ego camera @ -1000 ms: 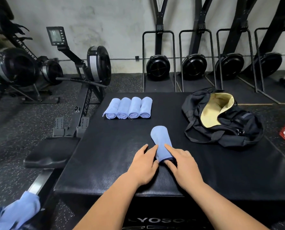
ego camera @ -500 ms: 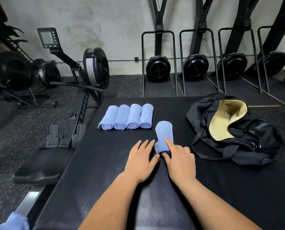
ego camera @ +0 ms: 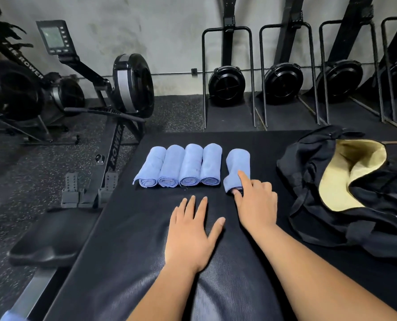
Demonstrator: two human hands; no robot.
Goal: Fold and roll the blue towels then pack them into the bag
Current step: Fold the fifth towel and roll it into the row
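1. We start with the fifth rolled pale-blue terry towel (ego camera: 237, 167). A second ago it lay alone near the front of the black padded platform (ego camera: 128, 228); now it sits at the far end of it, just beside the row, at three o'clock from it.
2. Our right hand (ego camera: 256, 202) is pinching the roll's near end, index finger laid on top and thumb tucked into the open end (the roll flares there and looks looser than its neighbours).
3. Our left hand (ego camera: 191, 232) had been on the roll half a second back; it now lies flat and released on the platform, fingers spread, at seven o'clock from the roll and holding nothing.
4. The four finished blue towel rolls (ego camera: 181, 166) lie side by side, touching.
5. The open black duffel bag with yellow lining (ego camera: 345, 181) lies at three o'clock from the towels, nothing visible inside.
6. We judge this roll done bar a tidy-up; a blue scrap of cloth (ego camera: 13, 316) at the lower left may be another towel waiting, and packing is not yet begun.
7. Rowing machines (ego camera: 123, 89) stand beyond.
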